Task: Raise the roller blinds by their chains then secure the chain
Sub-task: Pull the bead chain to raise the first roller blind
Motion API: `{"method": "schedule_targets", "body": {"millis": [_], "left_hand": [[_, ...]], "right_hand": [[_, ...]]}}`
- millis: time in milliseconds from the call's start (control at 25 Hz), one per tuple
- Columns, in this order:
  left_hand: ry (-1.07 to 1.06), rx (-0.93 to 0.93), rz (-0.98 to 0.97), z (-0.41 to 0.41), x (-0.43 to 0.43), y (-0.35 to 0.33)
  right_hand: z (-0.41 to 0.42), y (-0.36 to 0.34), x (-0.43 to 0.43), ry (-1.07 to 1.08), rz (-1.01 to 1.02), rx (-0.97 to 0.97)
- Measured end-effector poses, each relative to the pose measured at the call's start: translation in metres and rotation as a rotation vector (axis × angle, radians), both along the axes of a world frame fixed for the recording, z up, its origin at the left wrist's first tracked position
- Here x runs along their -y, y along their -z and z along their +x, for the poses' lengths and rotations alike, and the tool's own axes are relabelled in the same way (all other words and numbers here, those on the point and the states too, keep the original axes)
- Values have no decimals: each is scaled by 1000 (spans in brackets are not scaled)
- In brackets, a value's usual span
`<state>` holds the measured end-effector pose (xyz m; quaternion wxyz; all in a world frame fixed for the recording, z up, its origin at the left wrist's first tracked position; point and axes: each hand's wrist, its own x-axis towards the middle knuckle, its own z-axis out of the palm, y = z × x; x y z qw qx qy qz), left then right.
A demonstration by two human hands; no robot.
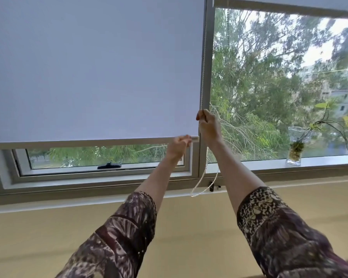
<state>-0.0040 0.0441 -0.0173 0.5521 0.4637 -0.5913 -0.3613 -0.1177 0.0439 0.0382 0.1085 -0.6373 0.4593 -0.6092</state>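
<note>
Both arms reach up in patterned sleeves (285, 227). Just under the R grip, the bead chain (203, 57) hangs slack, its loop bottoming out near a small black clip (211, 186) on the lower window frame (88, 187). R hand (209, 126) is closed tight round the chain, fist at the edge of the left blind (92, 67); above the grip the chain runs straight up along the blind's edge. L hand (178, 144), lower and to the L of that fist, pinches the end of the blind's bottom rail (78, 141). Blind is mostly down; strip of glass and a black window handle (109, 165) show below it. Well R of the grip, a glass vase w/ plant cuttings (294, 149) stands on the sill. Right blind (289, 4) sits almost fully up; trees beyond.
</note>
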Motion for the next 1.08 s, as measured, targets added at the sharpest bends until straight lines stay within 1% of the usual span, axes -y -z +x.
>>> {"method": "schedule_targets", "body": {"millis": [120, 160, 280, 400, 600, 720, 800, 880, 920, 960, 1080], "left_hand": [[25, -166, -100, -2, -9, -44], [33, -189, -125, -3, -12, -57], [60, -184, -192, -11, -18, -91], [72, -231, -224, -21, -17, -111], [-50, -179, -218, -33, -9, -100], [-45, -158, -235, -30, -9, -77], [-50, -97, -271, -28, -9, -64], [-72, -56, -283, -24, -9, -54], [-91, -34, -291, -23, -8, -49], [-111, -8, -305, -22, -7, -44], [-131, 44, -331, -23, -7, -25]], "right_hand": [[-2, 22, -1, 9, 43, -103], [-2, 32, -2, 4, 62, -138], [0, 64, -7, 4, 127, -186], [5, 89, -11, 3, 150, -229], [3, 115, -17, 29, 186, -314], [-7, 126, -13, 9, 284, -424], [-13, 127, -9, -65, 390, -457], [-18, 117, -8, -151, 486, -415], [-20, 106, -8, -174, 499, -379], [-23, 92, -8, -189, 482, -309], [-24, 37, -11, -272, 307, 36]]}}
